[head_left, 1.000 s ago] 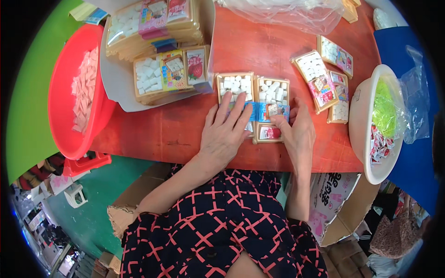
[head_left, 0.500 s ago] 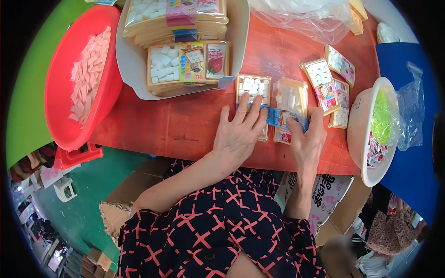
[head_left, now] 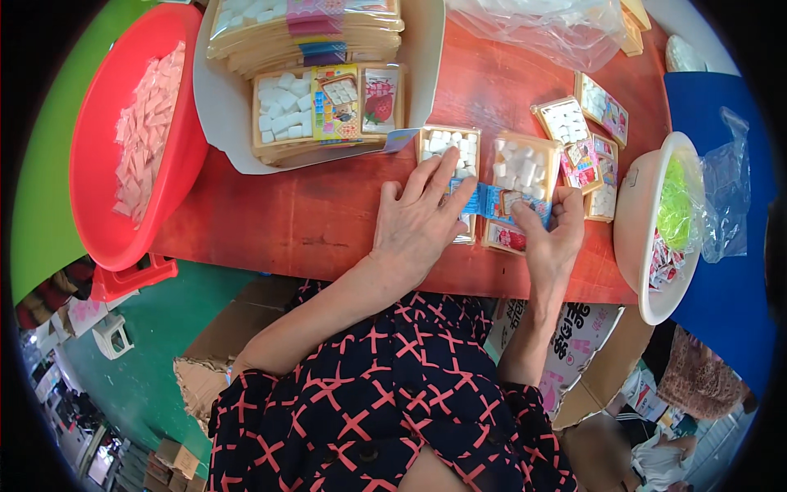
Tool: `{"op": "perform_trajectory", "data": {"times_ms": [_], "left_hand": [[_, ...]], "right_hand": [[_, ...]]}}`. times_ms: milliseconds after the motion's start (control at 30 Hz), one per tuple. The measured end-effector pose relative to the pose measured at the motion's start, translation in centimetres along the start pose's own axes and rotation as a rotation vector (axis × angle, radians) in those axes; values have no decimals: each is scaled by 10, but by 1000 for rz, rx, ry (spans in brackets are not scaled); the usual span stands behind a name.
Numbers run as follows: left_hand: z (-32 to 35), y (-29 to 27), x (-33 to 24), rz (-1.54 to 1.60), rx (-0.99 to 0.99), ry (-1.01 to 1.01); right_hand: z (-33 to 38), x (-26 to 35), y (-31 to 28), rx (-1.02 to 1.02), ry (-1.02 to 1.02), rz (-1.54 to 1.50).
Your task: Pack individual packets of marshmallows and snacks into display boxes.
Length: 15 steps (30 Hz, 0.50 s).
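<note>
Two clear-lidded packs of white marshmallow-like cubes sit side by side on the red table [head_left: 328,261] in front of me, each with a blue paper sleeve around its middle. Spread fingers of my left hand [head_left: 414,215] rest on the left pack [head_left: 448,145], partly covering it. My right hand [head_left: 551,242] grips the right pack [head_left: 518,164], thumb on its blue sleeve and fingers curled at its right side. The two sleeves nearly meet between the hands; whether they are joined is unclear.
A white box [head_left: 426,78] of stacked, sleeved packs stands at the back left. Beyond it is a red basin [head_left: 94,156] of small pink sachets. Several finished-looking packs [head_left: 566,119] lie right of my hands, beside a white bowl [head_left: 639,201] with green plastic and sachets. Clear plastic bags [head_left: 545,29] lie behind.
My right hand has shifted slightly to the right with the right pack. That pack's cubes and sleeve show more plainly now. My left hand stays on the left pack.
</note>
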State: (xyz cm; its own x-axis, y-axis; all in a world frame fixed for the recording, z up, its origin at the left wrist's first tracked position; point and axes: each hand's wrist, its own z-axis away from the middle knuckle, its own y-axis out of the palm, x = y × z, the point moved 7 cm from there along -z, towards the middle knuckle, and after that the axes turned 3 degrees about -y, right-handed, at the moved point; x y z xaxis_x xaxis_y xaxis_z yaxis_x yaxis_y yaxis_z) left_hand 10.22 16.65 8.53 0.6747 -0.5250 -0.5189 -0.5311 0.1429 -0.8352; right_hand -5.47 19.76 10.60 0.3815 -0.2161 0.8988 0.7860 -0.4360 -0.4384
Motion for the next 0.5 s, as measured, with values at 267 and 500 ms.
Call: {"op": "perform_trajectory", "data": {"times_ms": [267,500], "left_hand": [[15,25,20,-80,31,-13],[39,18,25,551,174,-345]], "right_hand": [[65,76,66,15,-731,869],[75,68,72,-77,-814,890]]}}
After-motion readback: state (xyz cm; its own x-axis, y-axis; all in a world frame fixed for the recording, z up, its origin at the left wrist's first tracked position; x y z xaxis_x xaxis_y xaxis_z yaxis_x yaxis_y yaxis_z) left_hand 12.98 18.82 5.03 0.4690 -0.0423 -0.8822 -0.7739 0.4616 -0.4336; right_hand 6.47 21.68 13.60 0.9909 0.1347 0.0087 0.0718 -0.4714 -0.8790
